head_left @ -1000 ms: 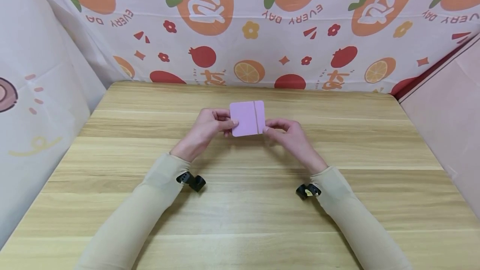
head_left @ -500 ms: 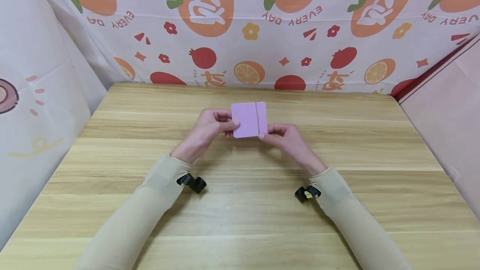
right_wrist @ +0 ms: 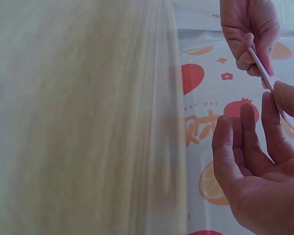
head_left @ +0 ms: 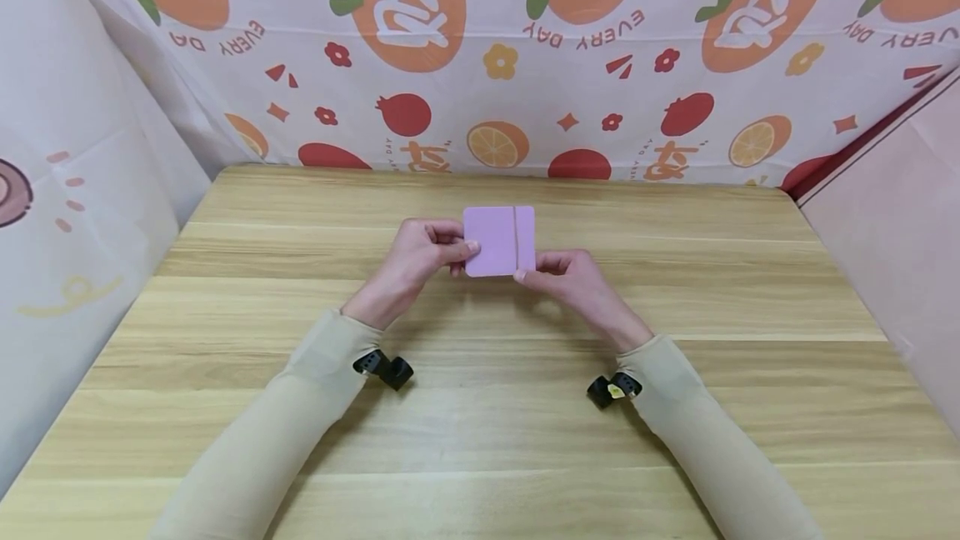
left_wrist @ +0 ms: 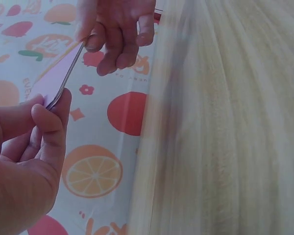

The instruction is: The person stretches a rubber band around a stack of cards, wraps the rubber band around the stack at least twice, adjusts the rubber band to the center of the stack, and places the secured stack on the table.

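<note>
A thin purple square card with rounded corners is held up over the table, facing the head camera. Near its right side a narrow tan band runs from top to bottom, like a rubber band. My left hand pinches the card's left edge, thumb on the front and fingers behind. At the lower right corner, by the band's bottom end, my right hand pinches with thumb and forefinger. The right wrist view shows the other fingers of that hand held off the card. Edge-on, the card looks thin, perhaps layered.
A wood-grain table spreads under both forearms. Behind its far edge hangs a fruit-printed white cloth, with pale panels on the left and right. Black wrist cameras sit on both beige sleeves.
My right thumb has slid from the card's right edge to its lower right corner, by the band's bottom end. The card has shifted slightly right and levelled out. My left hand keeps its pinch.
</note>
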A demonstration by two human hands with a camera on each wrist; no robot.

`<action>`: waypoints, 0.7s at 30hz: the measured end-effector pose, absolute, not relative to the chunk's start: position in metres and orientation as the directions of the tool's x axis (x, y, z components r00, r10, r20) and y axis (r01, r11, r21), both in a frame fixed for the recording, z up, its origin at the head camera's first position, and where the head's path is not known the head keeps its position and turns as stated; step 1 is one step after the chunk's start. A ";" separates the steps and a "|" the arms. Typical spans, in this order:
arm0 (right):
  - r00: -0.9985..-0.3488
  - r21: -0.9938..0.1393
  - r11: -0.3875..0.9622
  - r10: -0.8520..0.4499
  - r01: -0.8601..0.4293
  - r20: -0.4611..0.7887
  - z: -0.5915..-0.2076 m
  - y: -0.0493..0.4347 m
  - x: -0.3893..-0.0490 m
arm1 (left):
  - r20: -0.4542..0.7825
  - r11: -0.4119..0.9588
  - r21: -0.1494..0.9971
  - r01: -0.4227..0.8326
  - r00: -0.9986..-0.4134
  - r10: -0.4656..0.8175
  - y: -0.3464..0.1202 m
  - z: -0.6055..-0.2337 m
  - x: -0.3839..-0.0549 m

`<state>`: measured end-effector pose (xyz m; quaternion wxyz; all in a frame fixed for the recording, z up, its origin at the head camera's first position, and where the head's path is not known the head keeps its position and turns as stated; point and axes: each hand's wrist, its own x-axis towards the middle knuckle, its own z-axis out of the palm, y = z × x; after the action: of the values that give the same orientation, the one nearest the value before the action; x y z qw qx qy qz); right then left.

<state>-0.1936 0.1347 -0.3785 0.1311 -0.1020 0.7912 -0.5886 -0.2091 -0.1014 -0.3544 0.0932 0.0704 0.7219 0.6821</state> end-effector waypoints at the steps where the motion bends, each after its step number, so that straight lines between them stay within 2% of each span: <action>1: -0.945 -0.958 0.285 -0.316 -0.009 -0.085 -0.379 0.134 -0.194 | -0.039 0.059 0.998 -0.026 -0.973 0.228 -0.101 -0.354 -0.209; 21: -0.946 -0.956 0.290 -0.299 0.035 -0.126 -0.384 0.129 -0.191 | -0.060 0.068 0.997 -0.044 -0.966 0.250 -0.096 -0.358 -0.208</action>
<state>-0.1907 0.1288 -0.3842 0.1418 -0.0834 0.7905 -0.5900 -0.2085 -0.0956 -0.3584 0.1082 0.0712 0.7225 0.6791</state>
